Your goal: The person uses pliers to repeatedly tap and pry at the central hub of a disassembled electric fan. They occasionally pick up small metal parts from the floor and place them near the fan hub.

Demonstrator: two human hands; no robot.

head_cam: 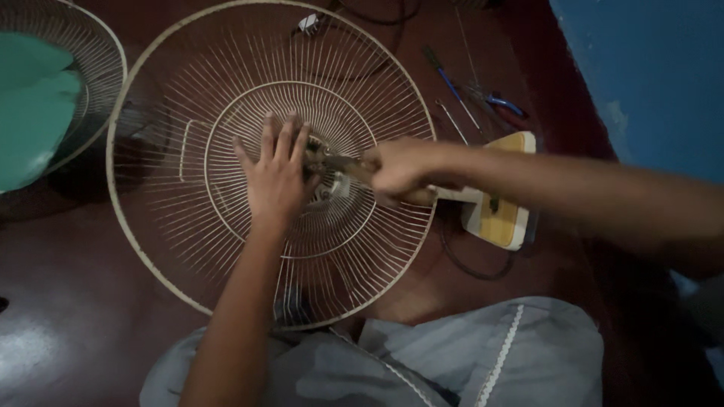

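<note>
A round white wire fan guard (pixel 181 90) lies flat on the dark red floor, mounted over a fan motor hub (pixel 326 185). My left hand (pixel 275 177) presses flat on the guard's inner ring, fingers spread, just left of the hub. My right hand (pixel 400 167) grips the handle of a tool (pixel 343 162) whose metal tip points at the hub's centre. The tool's exact kind is hard to tell in the dim light.
A second wire guard (pixel 105 68) with a green fan blade (pixel 34 113) lies at the upper left. Blue-handled pliers (pixel 501 102) and a screwdriver (pixel 450 84) rest at the upper right. The white and yellow fan base (pixel 501 222) lies right of the guard, a blue wall (pixel 656 68) beyond.
</note>
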